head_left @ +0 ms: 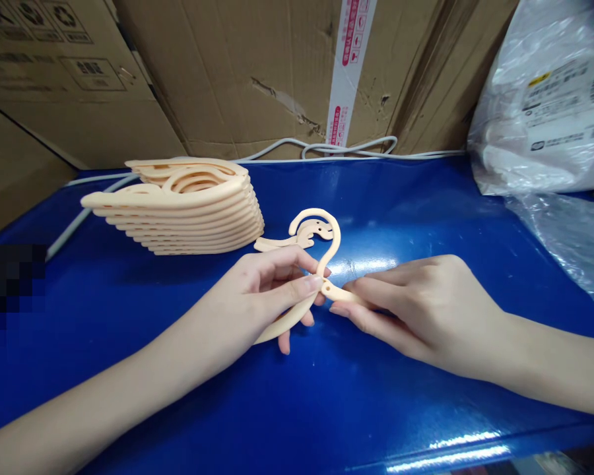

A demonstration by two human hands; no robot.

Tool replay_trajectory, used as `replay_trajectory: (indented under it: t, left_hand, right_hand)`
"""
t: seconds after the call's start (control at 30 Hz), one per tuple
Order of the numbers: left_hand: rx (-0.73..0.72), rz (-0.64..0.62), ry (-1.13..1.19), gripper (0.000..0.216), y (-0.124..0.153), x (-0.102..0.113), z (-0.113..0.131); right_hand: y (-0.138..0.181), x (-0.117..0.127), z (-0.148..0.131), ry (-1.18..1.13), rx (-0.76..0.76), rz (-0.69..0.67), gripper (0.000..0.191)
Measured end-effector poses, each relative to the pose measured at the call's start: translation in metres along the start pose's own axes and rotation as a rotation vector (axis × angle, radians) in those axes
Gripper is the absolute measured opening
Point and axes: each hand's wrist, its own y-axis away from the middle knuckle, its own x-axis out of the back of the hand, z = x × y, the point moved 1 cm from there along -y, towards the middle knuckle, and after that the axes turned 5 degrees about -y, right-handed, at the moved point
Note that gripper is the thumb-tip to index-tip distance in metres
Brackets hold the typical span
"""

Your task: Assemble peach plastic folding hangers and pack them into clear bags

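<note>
Between my two hands is a cream plastic folding hanger (330, 244), its curved hook pointing up and away from me. My left hand (272, 290) pinches it below the hook, with a curved arm running under the fingers. My right hand (416, 303) grips the other arm, close to a round pivot at the joint. My palm and fingers cover much of both arms. Just behind lie loose cream hanger parts (282, 243), partly hidden by my left hand and the hook. To their left stands a neat stack of folded cream hangers (193, 211).
The blue table (297, 409) has a shiny surface. Cardboard boxes (237, 72) wall off its back, and a pale cable (346, 153) runs along their foot. A clear plastic bag (534, 112) with a printed label sits at the right rear.
</note>
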Motion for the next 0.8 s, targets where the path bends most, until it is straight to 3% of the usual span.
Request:
replay_trajectory:
  t: [0.47,0.8]
  left_hand:
    - [0.057,0.032,-0.105,0.023,0.001,-0.003,0.011]
    - [0.112,-0.017,-0.165,0.031,0.004,-0.005,0.010]
  right_hand:
    - [-0.001,0.000,0.001,-0.006,-0.038,-0.014,0.047]
    - [0.001,0.001,0.001,-0.001,-0.035,-0.026,0.048]
